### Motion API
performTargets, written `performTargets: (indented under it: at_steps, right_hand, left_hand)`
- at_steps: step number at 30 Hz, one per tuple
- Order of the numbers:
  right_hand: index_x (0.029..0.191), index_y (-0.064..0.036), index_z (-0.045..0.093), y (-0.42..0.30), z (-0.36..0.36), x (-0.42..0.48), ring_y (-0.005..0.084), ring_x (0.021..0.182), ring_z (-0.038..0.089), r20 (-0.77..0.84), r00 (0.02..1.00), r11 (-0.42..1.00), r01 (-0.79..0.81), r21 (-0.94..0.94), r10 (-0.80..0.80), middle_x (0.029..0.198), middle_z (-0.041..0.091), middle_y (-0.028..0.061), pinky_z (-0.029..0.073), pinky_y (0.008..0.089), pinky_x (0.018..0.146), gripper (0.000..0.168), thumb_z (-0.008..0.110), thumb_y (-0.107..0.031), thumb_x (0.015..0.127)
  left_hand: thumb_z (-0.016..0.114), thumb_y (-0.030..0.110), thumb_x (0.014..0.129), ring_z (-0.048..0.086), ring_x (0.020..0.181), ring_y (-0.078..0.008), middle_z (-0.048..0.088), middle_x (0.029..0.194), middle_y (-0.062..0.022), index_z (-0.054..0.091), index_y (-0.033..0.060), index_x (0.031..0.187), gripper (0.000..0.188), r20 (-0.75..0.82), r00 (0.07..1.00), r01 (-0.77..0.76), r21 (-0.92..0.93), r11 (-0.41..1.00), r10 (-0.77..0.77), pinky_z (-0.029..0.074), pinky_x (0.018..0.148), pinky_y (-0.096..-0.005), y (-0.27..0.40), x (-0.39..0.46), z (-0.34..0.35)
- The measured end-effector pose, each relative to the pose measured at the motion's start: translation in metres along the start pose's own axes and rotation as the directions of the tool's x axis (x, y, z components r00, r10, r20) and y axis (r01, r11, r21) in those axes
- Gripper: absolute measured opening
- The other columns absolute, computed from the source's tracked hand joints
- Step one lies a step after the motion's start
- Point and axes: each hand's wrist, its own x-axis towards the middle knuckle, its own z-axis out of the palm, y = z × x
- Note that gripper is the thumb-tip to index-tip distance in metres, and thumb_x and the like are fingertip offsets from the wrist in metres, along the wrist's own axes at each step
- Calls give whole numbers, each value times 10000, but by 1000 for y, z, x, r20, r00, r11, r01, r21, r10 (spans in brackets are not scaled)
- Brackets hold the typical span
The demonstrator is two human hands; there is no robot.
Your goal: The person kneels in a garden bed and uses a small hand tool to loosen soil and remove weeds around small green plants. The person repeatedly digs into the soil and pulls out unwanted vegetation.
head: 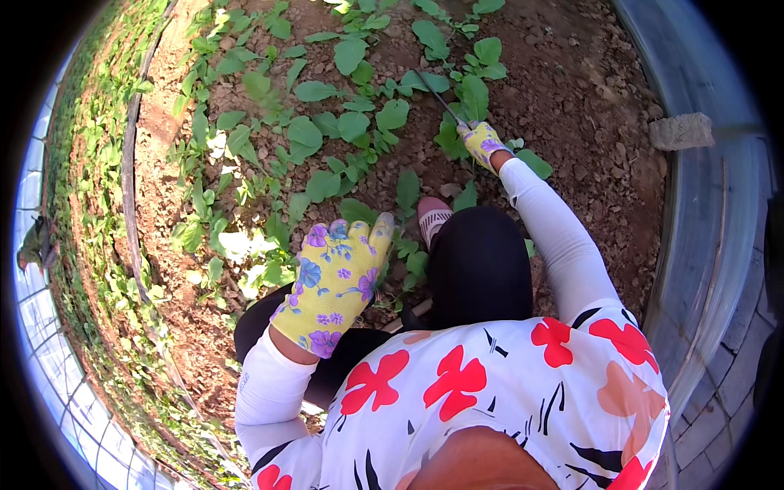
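My right hand (482,142), in a yellow floral glove, is closed round the near end of a thin dark metal rod-like tool (436,95). The tool reaches up and left among broad green leaves (475,98); what its far end is like I cannot tell. My left hand (340,282), in a matching glove, is held over my lap with its back to the camera. Its fingers lie close together near a leaf (358,211), and its palm is hidden. Leafy seedlings (353,125) grow in the brown soil (551,79) before me.
A dark hose (130,153) runs along the soil at the left, with denser plant rows beyond. A rough block (681,131) lies at the right by plastic sheeting (704,202). My pink shoe (432,211) stands among the plants. Another person (35,245) is at the far left edge.
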Motion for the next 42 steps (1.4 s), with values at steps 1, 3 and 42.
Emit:
performTargets:
  at_steps: [1, 3, 42]
  right_hand:
    - [1180, 16, 585, 10, 1, -7, 408, 1096, 567, -9, 1000, 999, -28, 29, 29, 1146, 603, 279, 446, 434, 913, 508, 515, -407, 909]
    - [1190, 33, 577, 22, 3, -19, 393, 1102, 571, 7, 997, 991, -82, 109, 82, 1157, 604, 271, 446, 416, 911, 523, 534, -404, 906]
    - [1210, 22, 570, -16, 13, -23, 404, 1060, 573, -7, 1000, 1000, -12, -27, 12, 1138, 611, 260, 432, 419, 888, 504, 524, -388, 922]
  left_hand:
    - [602, 201, 850, 584, 892, -242, 589, 906, -64, 532, 99, 1229, 399, 1, 1000, -3, 9, 1000, 3, 437, 764, -365, 1, 1, -1]
    - [599, 216, 856, 584, 890, -245, 588, 900, -68, 529, 98, 1231, 400, 0, 1000, -11, 12, 1000, 11, 435, 763, -370, 1, 1, 0]
    - [631, 121, 726, 586, 876, -224, 585, 902, -69, 509, 64, 1230, 521, -43, 996, -76, 24, 997, 77, 424, 721, -354, 5, 5, 2]
